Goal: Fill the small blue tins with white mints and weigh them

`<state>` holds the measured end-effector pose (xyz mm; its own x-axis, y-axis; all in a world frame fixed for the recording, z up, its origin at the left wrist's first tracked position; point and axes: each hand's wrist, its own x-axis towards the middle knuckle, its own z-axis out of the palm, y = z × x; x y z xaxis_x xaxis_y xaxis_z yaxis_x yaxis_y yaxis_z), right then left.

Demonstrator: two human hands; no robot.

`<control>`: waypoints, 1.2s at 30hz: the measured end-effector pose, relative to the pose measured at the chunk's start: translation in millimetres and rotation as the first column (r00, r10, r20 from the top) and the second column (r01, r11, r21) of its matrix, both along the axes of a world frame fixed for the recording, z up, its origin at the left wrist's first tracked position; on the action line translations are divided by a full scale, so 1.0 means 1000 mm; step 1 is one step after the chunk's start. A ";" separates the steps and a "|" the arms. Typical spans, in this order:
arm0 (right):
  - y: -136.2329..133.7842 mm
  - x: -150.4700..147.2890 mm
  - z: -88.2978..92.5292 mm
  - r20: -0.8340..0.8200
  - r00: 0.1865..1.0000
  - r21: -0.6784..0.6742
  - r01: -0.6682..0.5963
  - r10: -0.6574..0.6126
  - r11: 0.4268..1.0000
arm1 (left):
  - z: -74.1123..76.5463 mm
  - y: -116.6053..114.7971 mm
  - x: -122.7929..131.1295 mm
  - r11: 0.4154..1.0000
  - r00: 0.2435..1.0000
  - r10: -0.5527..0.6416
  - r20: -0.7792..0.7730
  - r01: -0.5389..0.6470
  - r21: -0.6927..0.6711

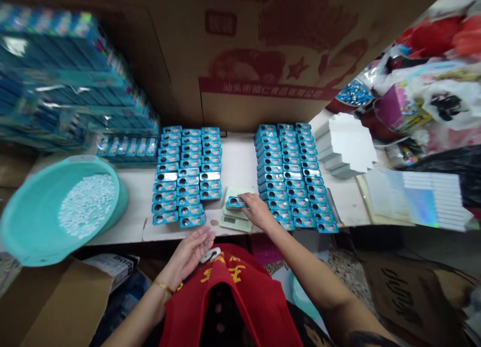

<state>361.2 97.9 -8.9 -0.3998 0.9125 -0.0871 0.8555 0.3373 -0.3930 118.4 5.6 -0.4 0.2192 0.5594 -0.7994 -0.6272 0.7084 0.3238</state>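
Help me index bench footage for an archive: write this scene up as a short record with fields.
Right hand: right hand with its fingers at one end of a small blue box; grip or mere touch unclear
Under that box: pale scale
Left hand: left hand open, nothing visible in it, near the table edge
Blue boxes: left group and right group, three columns each
Far left: teal basin of small pale pieces
Right: white card stack
Behind: printed carton
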 end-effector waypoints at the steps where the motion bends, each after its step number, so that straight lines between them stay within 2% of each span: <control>1: 0.014 0.006 -0.005 -0.009 1.000 -0.005 -0.003 0.003 1.000 | 0.000 0.000 -0.004 1.000 1.000 0.014 -0.012 -0.014 -0.001; 3: 0.047 0.015 -0.012 -0.029 0.999 0.047 0.039 -0.038 0.998 | 0.002 0.000 -0.013 0.998 0.997 0.059 -0.053 -0.059 0.004; 6: 0.110 0.019 -0.012 -0.038 0.989 0.150 0.147 -0.142 0.978 | 0.005 -0.002 -0.024 0.991 0.982 0.133 -0.137 -0.136 -0.010; 9: 0.178 0.008 -0.011 -0.017 0.977 0.181 0.211 -0.212 0.961 | 0.005 -0.009 -0.035 0.978 0.962 0.197 -0.190 -0.207 -0.036; 12: 0.235 -0.015 -0.018 -0.007 0.976 0.157 0.215 -0.216 0.964 | 0.000 -0.018 -0.043 0.956 0.937 0.258 -0.236 -0.282 -0.074; 15: 0.268 -0.037 -0.031 -0.023 0.986 0.123 0.166 -0.164 0.978 | -0.007 -0.025 -0.048 0.931 0.916 0.306 -0.259 -0.345 -0.118; 18: 0.277 -0.043 -0.039 -0.039 0.989 0.100 0.148 -0.145 0.984 | -0.014 -0.025 -0.050 0.916 0.906 0.321 -0.277 -0.371 -0.152; 21: 0.253 -0.017 -0.035 -0.118 0.976 0.146 0.200 -0.184 0.969 | -0.016 -0.019 -0.051 0.931 0.916 0.296 -0.271 -0.340 -0.132; 23: 0.214 0.018 -0.024 -0.184 0.960 0.214 0.249 -0.211 0.945 | -0.016 -0.013 -0.052 0.944 0.925 0.282 -0.256 -0.315 -0.098; 25: 0.156 0.058 -0.008 -0.193 0.956 0.260 0.265 -0.219 0.928 | -0.015 -0.008 -0.052 0.953 0.933 0.270 -0.237 -0.293 -0.071; 28: 0.052 0.101 0.014 -0.116 0.983 0.197 0.163 -0.142 0.967 | -0.015 0.000 -0.052 0.970 0.953 0.227 -0.200 -0.240 -0.043; 30: -0.009 0.112 0.022 0.008 0.994 0.106 0.108 -0.109 0.989 | -0.016 0.005 -0.050 0.979 0.964 0.188 -0.186 -0.198 -0.037; 32: -0.051 0.111 0.019 0.167 0.981 0.036 0.089 -0.094 0.995 | -0.015 0.011 -0.044 0.987 0.973 0.146 -0.181 -0.155 -0.041; 34: -0.074 0.106 0.009 0.298 0.951 0.000 0.086 -0.082 0.996 | -0.013 0.017 -0.037 0.992 0.980 0.104 -0.168 -0.114 -0.048; 36: -0.084 0.102 -0.002 0.371 0.925 0.002 0.090 -0.085 0.996 | -0.010 0.021 -0.029 0.996 0.986 0.066 -0.151 -0.075 -0.052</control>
